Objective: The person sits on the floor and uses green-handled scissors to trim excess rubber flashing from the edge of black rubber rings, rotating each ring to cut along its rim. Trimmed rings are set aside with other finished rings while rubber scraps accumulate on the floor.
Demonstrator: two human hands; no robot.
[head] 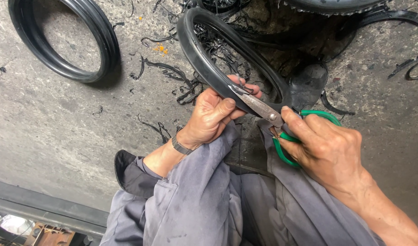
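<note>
I see my left hand (213, 116) clamped on the black rubber ring (209, 68) at its near edge, over my lap; my right hand (329, 150) grips green-handled scissors (272, 118) — blades meeting the rim. I'd judge short snips, thumb clear, work best.

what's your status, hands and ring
Left hand grips black rubber ring. Right hand works green-handled scissors, blades at ring's edge. Rubber scraps strewn on concrete; second ring lies apart.
</note>
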